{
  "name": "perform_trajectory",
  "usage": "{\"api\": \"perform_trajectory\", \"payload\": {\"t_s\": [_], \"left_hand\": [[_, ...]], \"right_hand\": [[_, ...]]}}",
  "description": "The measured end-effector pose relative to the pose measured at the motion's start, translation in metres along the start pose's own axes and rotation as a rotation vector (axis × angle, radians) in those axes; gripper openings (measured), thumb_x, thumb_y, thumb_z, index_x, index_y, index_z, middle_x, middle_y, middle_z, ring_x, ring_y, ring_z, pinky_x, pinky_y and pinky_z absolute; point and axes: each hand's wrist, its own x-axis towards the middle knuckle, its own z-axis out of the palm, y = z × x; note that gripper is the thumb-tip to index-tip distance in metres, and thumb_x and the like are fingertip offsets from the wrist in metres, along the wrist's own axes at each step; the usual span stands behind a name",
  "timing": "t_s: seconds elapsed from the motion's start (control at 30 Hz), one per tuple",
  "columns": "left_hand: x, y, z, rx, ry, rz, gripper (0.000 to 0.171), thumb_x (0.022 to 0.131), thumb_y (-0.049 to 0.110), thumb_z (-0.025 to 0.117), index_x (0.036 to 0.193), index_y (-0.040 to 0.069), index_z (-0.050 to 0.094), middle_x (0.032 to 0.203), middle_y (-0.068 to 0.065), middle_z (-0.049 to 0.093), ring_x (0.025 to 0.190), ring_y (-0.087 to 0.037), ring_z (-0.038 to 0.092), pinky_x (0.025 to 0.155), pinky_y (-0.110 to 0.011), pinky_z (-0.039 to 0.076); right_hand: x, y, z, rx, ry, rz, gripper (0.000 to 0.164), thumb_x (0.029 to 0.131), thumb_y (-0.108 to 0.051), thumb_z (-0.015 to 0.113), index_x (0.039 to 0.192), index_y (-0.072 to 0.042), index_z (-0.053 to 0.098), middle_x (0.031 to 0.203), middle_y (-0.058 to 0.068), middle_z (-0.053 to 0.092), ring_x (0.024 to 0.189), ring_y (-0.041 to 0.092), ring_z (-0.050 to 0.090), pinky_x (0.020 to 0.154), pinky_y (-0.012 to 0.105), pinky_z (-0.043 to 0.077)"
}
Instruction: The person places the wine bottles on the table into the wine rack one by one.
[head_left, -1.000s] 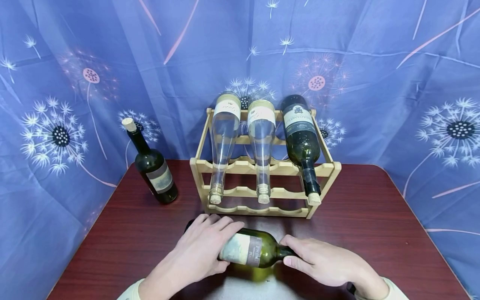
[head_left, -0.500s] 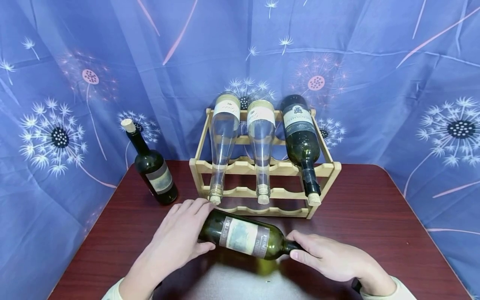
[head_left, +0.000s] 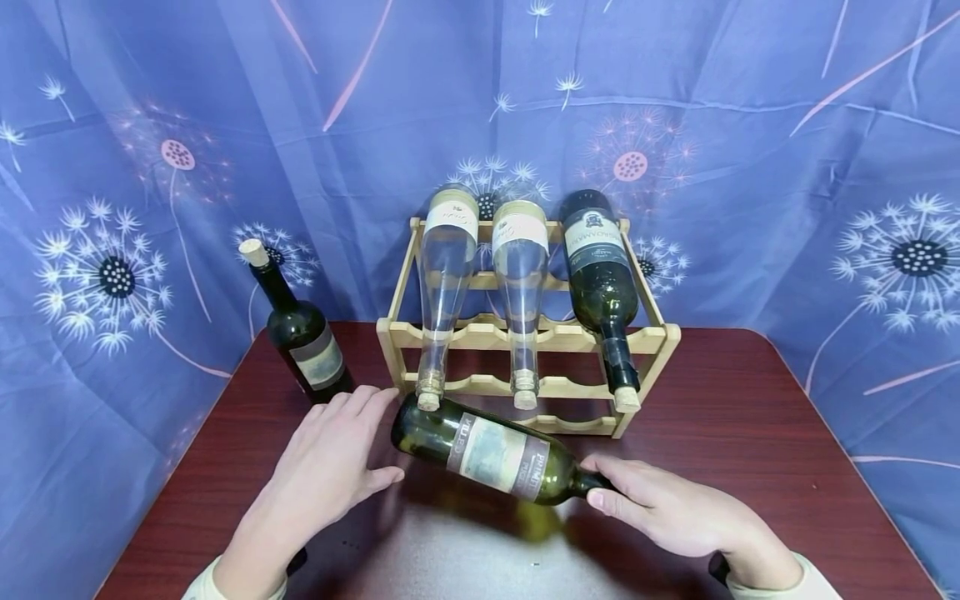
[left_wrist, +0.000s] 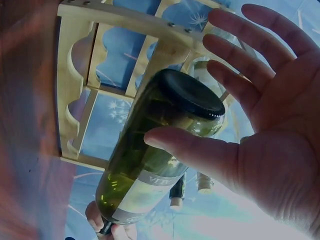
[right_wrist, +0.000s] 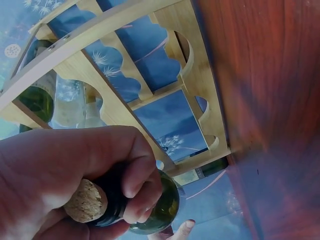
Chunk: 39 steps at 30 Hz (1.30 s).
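A green wine bottle [head_left: 491,454] is held above the table in front of the rack, lying nearly level with its base to the left. My right hand [head_left: 660,508] grips it by the neck; the cork [right_wrist: 86,201] pokes out of that fist in the right wrist view. Just off the bottle's base, my left hand [head_left: 322,467] is spread with straight fingers and holds nothing. In the left wrist view the open palm [left_wrist: 285,125] faces the bottle's round base [left_wrist: 192,92]. The wooden wine rack [head_left: 487,336] carries two clear bottles [head_left: 448,275] and a dark bottle [head_left: 603,283] on its top tier.
Another corked dark bottle [head_left: 307,346] stands upright on the red-brown table [head_left: 757,433] left of the rack, close behind my left hand. A blue curtain [head_left: 420,92] with dandelion prints hangs behind the table.
My left hand has let go of the bottle and drawn back to the left. The bottle has risen and tilted its base toward the rack, while my right hand keeps its neck and shifts slightly right.
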Motion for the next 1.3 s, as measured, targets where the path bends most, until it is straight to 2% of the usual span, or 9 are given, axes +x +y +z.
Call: {"api": "perform_trajectory", "payload": {"t_s": [0.17, 0.4, 0.5, 0.57, 0.63, 0.73, 0.87, 1.1, 1.3], "left_hand": [[-0.001, -0.004, 0.000, 0.003, 0.014, -0.006, 0.094, 0.059, 0.052, 0.085, 0.135, 0.008, 0.049, 0.119, -0.004, 0.056, 0.103, -0.029, 0.055, 0.079, -0.046, 0.045], [-0.003, -0.010, 0.000, 0.013, 0.008, -0.036, 0.096, 0.060, 0.051, 0.086, 0.136, 0.007, 0.048, 0.121, -0.007, 0.056, 0.105, -0.032, 0.055, 0.079, -0.049, 0.045], [-0.004, -0.013, 0.000, 0.015, 0.005, -0.048, 0.096, 0.060, 0.050, 0.086, 0.137, 0.008, 0.047, 0.121, -0.008, 0.056, 0.105, -0.032, 0.055, 0.079, -0.050, 0.045], [-0.005, -0.014, -0.001, 0.014, 0.003, -0.057, 0.096, 0.060, 0.050, 0.086, 0.137, 0.008, 0.047, 0.121, -0.008, 0.057, 0.105, -0.032, 0.056, 0.079, -0.050, 0.045], [-0.005, -0.016, -0.001, 0.014, -0.002, -0.065, 0.097, 0.059, 0.050, 0.086, 0.137, 0.008, 0.046, 0.121, -0.008, 0.057, 0.104, -0.032, 0.056, 0.079, -0.050, 0.045], [-0.006, -0.017, -0.002, 0.016, -0.009, -0.078, 0.098, 0.060, 0.051, 0.086, 0.138, 0.008, 0.045, 0.121, -0.008, 0.057, 0.104, -0.031, 0.056, 0.078, -0.050, 0.045], [-0.007, -0.019, -0.004, 0.017, -0.014, -0.092, 0.099, 0.060, 0.051, 0.086, 0.139, 0.008, 0.044, 0.121, -0.009, 0.057, 0.104, -0.031, 0.056, 0.079, -0.050, 0.045], [-0.007, -0.020, -0.006, 0.010, -0.019, -0.105, 0.099, 0.060, 0.049, 0.086, 0.139, 0.007, 0.044, 0.121, -0.010, 0.057, 0.105, -0.034, 0.056, 0.080, -0.052, 0.044], [-0.008, -0.023, -0.006, 0.001, -0.009, -0.112, 0.097, 0.061, 0.049, 0.086, 0.139, 0.008, 0.044, 0.120, -0.010, 0.058, 0.103, -0.034, 0.056, 0.080, -0.052, 0.044]], "right_hand": [[0.000, 0.001, -0.002, 0.045, 0.022, 0.026, 0.031, 0.102, -0.032, 0.044, 0.134, -0.036, 0.043, 0.122, -0.018, 0.051, 0.112, 0.005, 0.050, 0.092, 0.029, 0.043], [0.002, 0.004, -0.005, 0.154, 0.009, -0.003, 0.035, 0.103, -0.024, 0.043, 0.138, -0.030, 0.041, 0.126, -0.010, 0.051, 0.107, 0.008, 0.052, 0.088, 0.026, 0.044], [0.002, 0.004, -0.005, 0.200, -0.003, -0.007, 0.034, 0.103, -0.022, 0.042, 0.137, -0.028, 0.042, 0.117, -0.007, 0.054, 0.096, 0.007, 0.057, 0.082, 0.025, 0.045], [0.002, 0.004, -0.005, 0.261, -0.015, -0.006, 0.031, 0.104, -0.021, 0.042, 0.134, -0.025, 0.044, 0.105, -0.006, 0.057, 0.083, 0.007, 0.059, 0.075, 0.026, 0.048], [0.003, 0.004, -0.004, 0.334, -0.029, -0.005, 0.027, 0.104, -0.019, 0.041, 0.130, -0.023, 0.046, 0.092, -0.005, 0.056, 0.072, 0.008, 0.057, 0.067, 0.026, 0.049], [0.004, 0.002, -0.003, 0.431, -0.034, -0.017, 0.021, 0.104, -0.015, 0.040, 0.123, -0.018, 0.047, 0.081, -0.005, 0.053, 0.065, 0.009, 0.054, 0.059, 0.027, 0.049], [0.005, -0.001, 0.000, 0.503, -0.024, -0.019, 0.018, 0.104, -0.014, 0.038, 0.118, -0.016, 0.048, 0.077, -0.006, 0.052, 0.064, 0.009, 0.051, 0.057, 0.026, 0.048], [0.009, -0.008, 0.009, 0.607, -0.034, -0.006, 0.016, 0.104, -0.012, 0.037, 0.111, -0.014, 0.051, 0.074, 0.011, 0.051, 0.061, 0.011, 0.046, 0.053, 0.025, 0.042], [0.009, -0.026, 0.017, 0.724, -0.042, 0.048, 0.017, 0.105, -0.016, 0.037, 0.114, -0.011, 0.050, 0.081, 0.014, 0.054, 0.067, 0.016, 0.051, 0.059, 0.027, 0.044]]}}
